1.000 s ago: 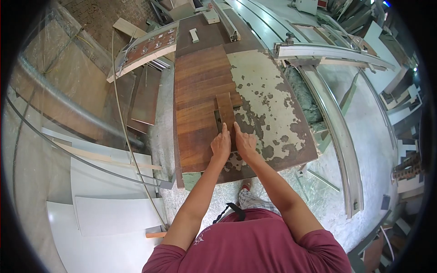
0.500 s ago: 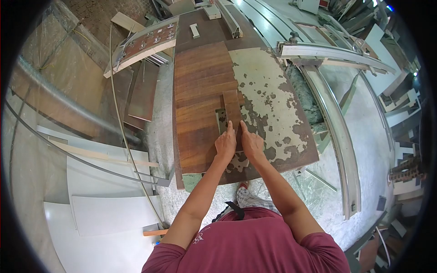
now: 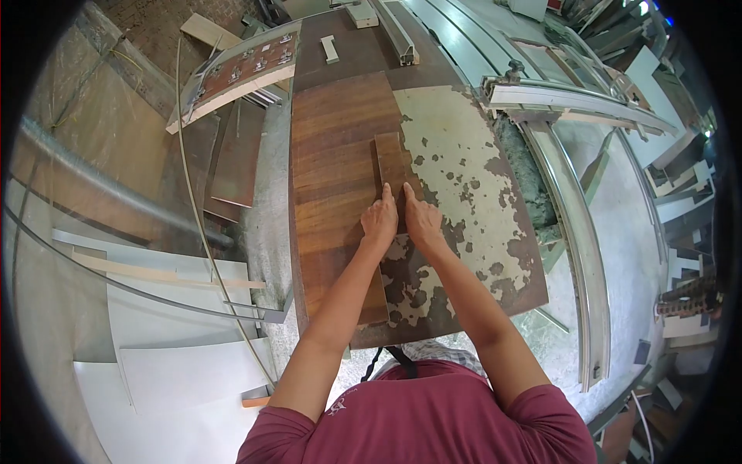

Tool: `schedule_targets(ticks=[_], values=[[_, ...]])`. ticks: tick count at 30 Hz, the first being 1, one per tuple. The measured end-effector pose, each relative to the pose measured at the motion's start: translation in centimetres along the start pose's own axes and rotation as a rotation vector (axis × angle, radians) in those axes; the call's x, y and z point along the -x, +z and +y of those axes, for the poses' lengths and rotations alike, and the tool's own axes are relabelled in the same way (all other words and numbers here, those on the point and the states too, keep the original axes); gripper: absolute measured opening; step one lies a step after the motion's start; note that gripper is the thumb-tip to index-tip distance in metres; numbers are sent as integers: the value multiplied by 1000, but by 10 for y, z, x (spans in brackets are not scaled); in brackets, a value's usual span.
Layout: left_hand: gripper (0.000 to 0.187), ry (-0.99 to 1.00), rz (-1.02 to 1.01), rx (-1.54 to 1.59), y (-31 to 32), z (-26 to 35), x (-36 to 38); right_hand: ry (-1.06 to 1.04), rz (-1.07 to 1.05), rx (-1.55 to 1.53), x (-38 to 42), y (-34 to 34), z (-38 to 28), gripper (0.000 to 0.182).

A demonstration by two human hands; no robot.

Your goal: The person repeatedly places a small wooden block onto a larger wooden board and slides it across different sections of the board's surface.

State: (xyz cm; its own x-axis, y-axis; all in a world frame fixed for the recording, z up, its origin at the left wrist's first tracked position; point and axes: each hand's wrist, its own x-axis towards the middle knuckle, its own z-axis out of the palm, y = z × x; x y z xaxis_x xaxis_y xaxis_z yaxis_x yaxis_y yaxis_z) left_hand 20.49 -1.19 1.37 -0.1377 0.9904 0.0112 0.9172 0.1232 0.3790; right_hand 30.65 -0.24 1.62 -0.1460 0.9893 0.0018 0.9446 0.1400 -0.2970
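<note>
A narrow brown wooden strip [image 3: 392, 161] lies along the right edge of a wood-grained panel [image 3: 332, 147] on a worktable. My left hand [image 3: 379, 223] touches the strip's near part, its index finger stretched forward. Close beside it, my right hand [image 3: 423, 220] rests at the strip's right side with the index finger also pointing forward. The other fingers of both hands look curled, and the strip's near end is partly covered by the hands. Worn pale patches mark the table surface [image 3: 456, 155] to the right of the panel.
A small pale block [image 3: 330, 49] and a metal profile [image 3: 396, 32] lie at the table's far end. A metal rail [image 3: 576, 255] runs along the right. White boards [image 3: 193, 379] lean at the lower left, near a board with metal fittings [image 3: 251, 66].
Both hands have moved forward along with the strip. The gap in the panel beside the strip no longer shows, and the camera view has shifted slightly.
</note>
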Motion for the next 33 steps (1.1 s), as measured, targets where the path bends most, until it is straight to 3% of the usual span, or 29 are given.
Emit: schedule_targets(ticks=[14, 25, 33], values=[[46, -48, -123, -105, -8, -7, -140, -42, 0, -4, -140, 5, -11, 43], [42, -27, 23, -162, 2, -22, -265, -91, 135, -27, -272, 24, -23, 31], [36, -17, 120, -225, 8, -34, -325, -63, 105, -7, -329, 25, -36, 24]])
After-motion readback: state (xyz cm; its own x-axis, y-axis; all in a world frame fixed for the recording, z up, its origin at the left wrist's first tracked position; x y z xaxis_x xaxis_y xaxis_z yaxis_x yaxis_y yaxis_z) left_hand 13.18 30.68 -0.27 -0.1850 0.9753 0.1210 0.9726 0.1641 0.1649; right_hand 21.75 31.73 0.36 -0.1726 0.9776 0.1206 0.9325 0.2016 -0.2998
